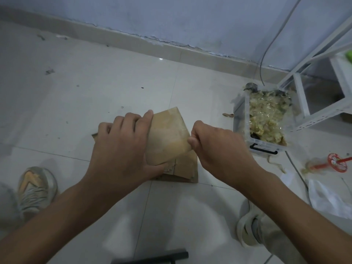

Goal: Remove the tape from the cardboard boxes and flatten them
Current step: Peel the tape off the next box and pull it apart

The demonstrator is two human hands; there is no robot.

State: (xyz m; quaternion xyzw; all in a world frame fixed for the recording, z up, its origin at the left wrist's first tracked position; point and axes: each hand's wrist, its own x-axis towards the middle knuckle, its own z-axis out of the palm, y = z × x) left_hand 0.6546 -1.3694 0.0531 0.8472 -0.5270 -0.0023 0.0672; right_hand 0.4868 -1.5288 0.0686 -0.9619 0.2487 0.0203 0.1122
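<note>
**Small box, light and stiff, held by its taped edges**

Though it looks light and fairly stiff, the cardboard box (167, 136) is held above the floor (95, 88) over flattened cardboard (185, 168). The left hand (122, 145) wraps its side, fingers curled round; the right hand (219, 145) pinches the glossy taped edge. Tape probably peels best from a lifted corner.

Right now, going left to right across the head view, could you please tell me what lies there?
Left shoe → left hand → cardboard box → right hand → clear bin of peeled tape → red-and-white tape dispenser.
</note>
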